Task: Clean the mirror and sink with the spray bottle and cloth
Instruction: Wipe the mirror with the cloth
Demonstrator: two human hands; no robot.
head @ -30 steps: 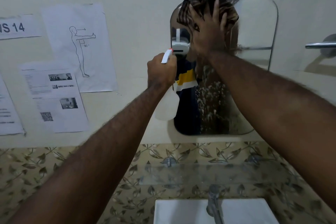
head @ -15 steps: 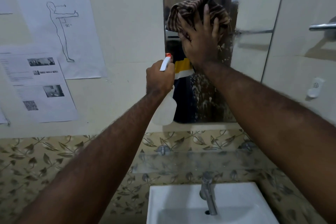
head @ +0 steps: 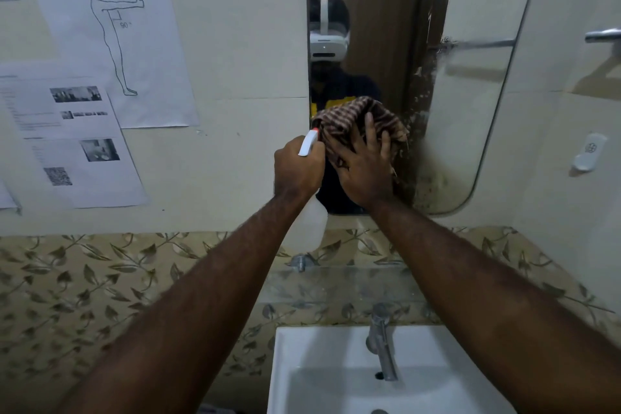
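Observation:
A rounded wall mirror (head: 470,77) hangs above a white sink (head: 336,376). My right hand (head: 364,166) presses a brown striped cloth (head: 353,114) flat against the lower left part of the glass. My left hand (head: 297,171) is closed around a translucent white spray bottle (head: 311,223) with a white and orange trigger, held just left of the cloth near the mirror's lower left edge. Droplets and smears show on the glass to the right of the cloth.
A chrome tap (head: 381,343) stands at the back of the sink, below a glass shelf (head: 336,282) on the leaf-patterned tiles. Printed sheets (head: 100,44) are stuck to the wall at left. A metal handle (head: 601,35) and a small white wall fitting (head: 589,151) are at right.
My right hand has wiped the cloth from the top of the mirror down to its lower left part. The left hand with the bottle stayed beside it. The view has tilted downwards.

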